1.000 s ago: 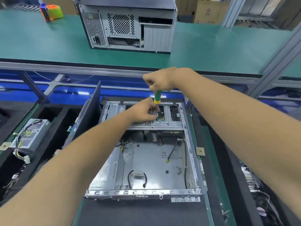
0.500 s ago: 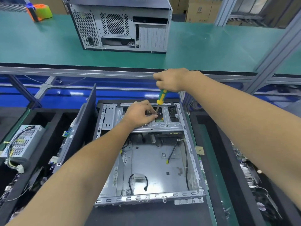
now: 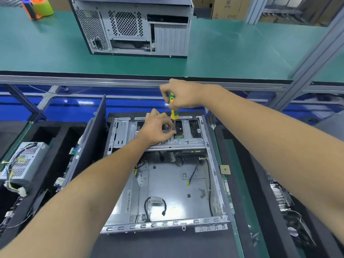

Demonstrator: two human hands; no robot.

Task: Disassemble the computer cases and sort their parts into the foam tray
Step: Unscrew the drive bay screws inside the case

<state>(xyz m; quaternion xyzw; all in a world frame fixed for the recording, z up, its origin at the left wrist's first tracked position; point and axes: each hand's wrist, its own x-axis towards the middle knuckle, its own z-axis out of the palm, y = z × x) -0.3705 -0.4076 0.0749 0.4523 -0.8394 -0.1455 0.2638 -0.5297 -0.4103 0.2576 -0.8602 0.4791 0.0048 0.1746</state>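
Open computer case (image 3: 167,183) lying flat on the workbench between foam trays (image 3: 55,138), right hand (image 3: 183,94) gripping a green-yellow screwdriver (image 3: 173,107) upright over the drive bracket (image 3: 186,142), left hand (image 3: 158,128) just below, fingers curled, pinching something small at the screwdriver tip

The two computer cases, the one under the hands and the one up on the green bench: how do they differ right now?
The near case lies flat, side panel off, interior nearly bare with loose cables; the far case stands upright and closed, its rear vents facing the camera. The right hand holds a screwdriver over the near case while the left hand works at its drive cage; nobody touches the far case. Both are grey metal towers.
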